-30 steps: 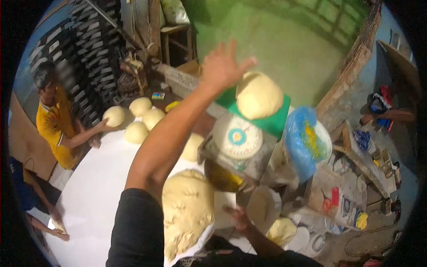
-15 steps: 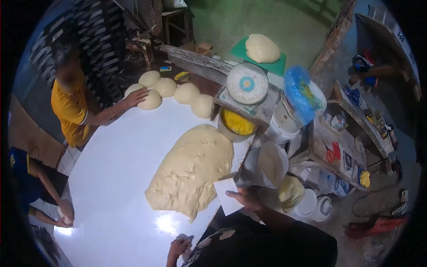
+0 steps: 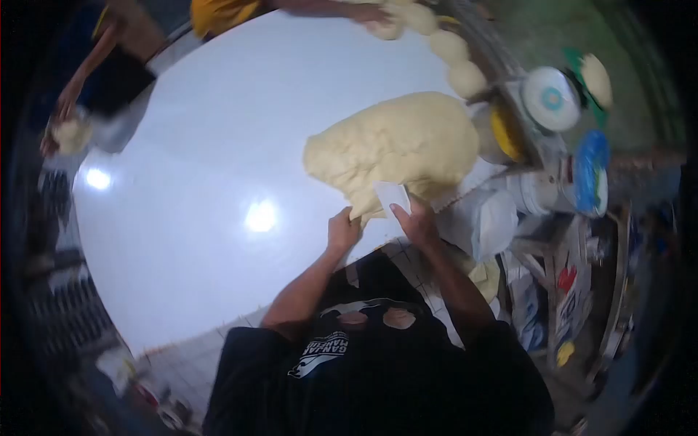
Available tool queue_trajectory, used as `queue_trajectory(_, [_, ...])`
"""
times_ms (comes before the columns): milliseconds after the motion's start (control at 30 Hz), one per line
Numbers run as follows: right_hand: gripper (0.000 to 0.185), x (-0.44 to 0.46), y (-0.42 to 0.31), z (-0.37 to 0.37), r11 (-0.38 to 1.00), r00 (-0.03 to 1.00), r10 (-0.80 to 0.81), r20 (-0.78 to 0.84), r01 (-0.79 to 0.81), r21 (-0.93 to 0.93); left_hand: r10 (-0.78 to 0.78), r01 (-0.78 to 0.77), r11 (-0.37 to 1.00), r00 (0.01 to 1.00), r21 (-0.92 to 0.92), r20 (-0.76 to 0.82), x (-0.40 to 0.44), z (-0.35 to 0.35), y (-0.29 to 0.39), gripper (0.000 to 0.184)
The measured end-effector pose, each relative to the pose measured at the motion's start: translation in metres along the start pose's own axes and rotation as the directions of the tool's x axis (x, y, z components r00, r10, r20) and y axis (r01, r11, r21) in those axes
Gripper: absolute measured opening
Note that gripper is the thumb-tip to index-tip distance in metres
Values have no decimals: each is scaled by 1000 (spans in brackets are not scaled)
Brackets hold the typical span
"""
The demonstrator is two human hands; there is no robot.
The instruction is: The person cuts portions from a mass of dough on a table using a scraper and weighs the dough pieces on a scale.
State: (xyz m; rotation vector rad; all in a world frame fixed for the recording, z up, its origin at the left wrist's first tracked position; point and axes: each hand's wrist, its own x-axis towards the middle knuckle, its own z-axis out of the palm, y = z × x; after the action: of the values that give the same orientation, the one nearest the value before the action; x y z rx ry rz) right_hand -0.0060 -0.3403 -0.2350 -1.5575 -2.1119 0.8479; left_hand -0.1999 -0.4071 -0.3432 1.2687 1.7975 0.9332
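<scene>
A large mass of pale dough (image 3: 400,138) lies on the white table (image 3: 211,145). My left hand (image 3: 344,231) is closed on the dough's near edge, at a narrow flap. In my right hand (image 3: 418,221) is a flat white scraper (image 3: 392,198), gripped between thumb and fingers. The scraper's far end meets the near side of the dough, close to the right of my left hand.
Round dough balls (image 3: 449,47) line the far edge, where a co-worker's hand (image 3: 369,13) touches one. Another co-worker holds dough (image 3: 71,135) at the left. A dial scale (image 3: 551,99), yellow-filled pot (image 3: 505,133) and buckets (image 3: 531,192) stand at the right.
The view has swung down and left. My left hand has come from the scale side onto the dough's near edge, and my right hand has brought the scraper against the dough.
</scene>
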Motion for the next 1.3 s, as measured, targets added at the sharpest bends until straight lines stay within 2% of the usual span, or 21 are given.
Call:
queue_trajectory(67, [31, 21, -22, 9, 934, 934, -355, -39, 353, -51, -161, 165, 982, 986, -97, 48, -21, -34, -7, 23])
queue_trajectory(133, [27, 23, -32, 34, 933, 939, -318, 128, 334, -132, -364, 397, 888, 915, -230, 174, -36, -54, -11, 27])
queue_trajectory(200, [25, 21, -36, 58, 919, 922, -256, 290, 325, -222, -394, 408, 856, 913, -318, 108, -42, -54, -9, 27])
queue_trajectory(333, [31, 25, -31, 99, 949, 936, -15, 353, 125, -290, -468, 435, 787, 883, -438, 35, -48, -57, -6, 31])
queue_trajectory(400, [37, 30, -28, 104, 952, 934, 74, 351, 39, -304, -418, 360, 839, 906, -408, -61, -44, -56, 0, 29])
queue_trajectory(467, [40, 25, -21, 108, 1000, 962, -14, 273, 11, 13, -336, 267, 895, 930, -358, -147, -47, -54, -12, 28])
queue_trajectory(533, [49, 18, 5, 114, 965, 929, 178, 326, -229, 124, -168, 72, 939, 949, -336, -267, -28, -50, -40, 27])
queue_trajectory(567, [50, 12, -27, 73, 939, 938, 212, 274, -273, 209, -217, 97, 849, 960, -520, -175, -19, -67, -8, 38])
queue_trajectory(600, [53, 10, -30, 52, 873, 880, 251, 404, -386, 298, -298, 176, 769, 949, -614, -101, -8, -79, 18, 50])
queue_trajectory(633, [56, 5, -22, 45, 797, 885, 237, 402, -413, 440, -289, 163, 796, 948, -583, -131, 3, -87, 43, 52])
queue_trajectory(667, [60, 0, -15, 38, 700, 889, 223, 399, -431, 569, -195, 72, 791, 971, -608, -139, 19, -93, 67, 48])
queue_trajectory(700, [48, 2, 6, 35, 658, 926, 166, 339, -360, 662, -114, 5, 762, 986, -648, -125, 39, -94, 94, 46])
queue_trajectory(800, [48, 13, 43, -8, 621, 939, 224, 262, -344, 704, 195, -272, 774, 961, -572, -195, 109, -81, 193, 45])
queue_trajectory(867, [48, 21, 69, -40, 551, 940, 269, 208, -327, 767, 312, -327, 702, 940, -633, -139, 153, -55, 276, 44])
queue_trajectory(967, [45, 28, 108, -81, 480, 907, 343, 244, -392, 785, 570, -441, 572, 820, -691, -51, 217, -4, 417, 41])
queue_trajectory(1033, [46, 31, 135, -101, 495, 929, 331, 164, -319, 808, 714, -514, 400, 694, -759, -93, 253, 49, 513, 32])
queue_trajectory(1067, [45, 30, 150, -114, 508, 914, 362, 182, -357, 784, 788, -619, 409, 610, -670, -83, 270, 73, 559, 31])
queue_trajectory(1100, [43, 25, 147, -136, 391, 895, 390, 218, -375, 840, 847, -714, 403, 528, -572, -62, 283, 96, 601, 31])
queue_trajectory(1167, [41, 21, 149, -180, 325, 923, 343, 175, -291, 900, 928, -879, 257, 340, -402, -152, 299, 148, 679, 26])
queue_trajectory(1267, [39, 14, 186, -187, 240, 886, 434, 162, -287, 927, 944, -905, 281, 321, -320, -79, 328, 229, 725, 34])
queue_trajectory(1300, [39, 15, 190, -197, 245, 883, 441, 162, -292, 924, 959, -955, 282, 282, -97, 10, 337, 253, 724, 37])
